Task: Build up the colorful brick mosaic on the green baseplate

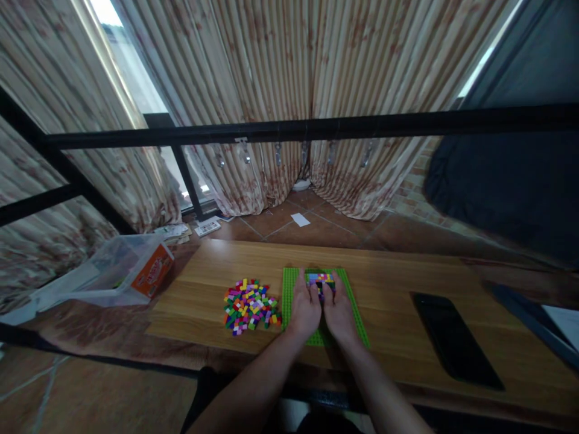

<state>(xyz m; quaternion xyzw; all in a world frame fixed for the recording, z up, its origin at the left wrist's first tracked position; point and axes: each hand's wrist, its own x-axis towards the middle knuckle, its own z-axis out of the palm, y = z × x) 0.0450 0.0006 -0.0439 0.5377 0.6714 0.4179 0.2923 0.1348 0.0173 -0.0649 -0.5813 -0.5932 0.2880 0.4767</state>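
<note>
A green studded baseplate (288, 295) lies on the wooden table (389, 295) in front of me. Near its far edge stands a small block of multicoloured bricks (320, 279). My left hand (305, 308) and my right hand (338, 310) rest side by side on the plate, their fingers curled and pressed against the near side of that block. Just left of the plate lies a loose pile of several small coloured bricks (249, 305), close to my left hand.
A black phone (455, 337) lies on the table to the right. A clear plastic box (108, 271) with an orange carton (154, 271) sits at the left. A black metal rail (316, 128) crosses in front of the curtains. Papers (565, 322) at far right.
</note>
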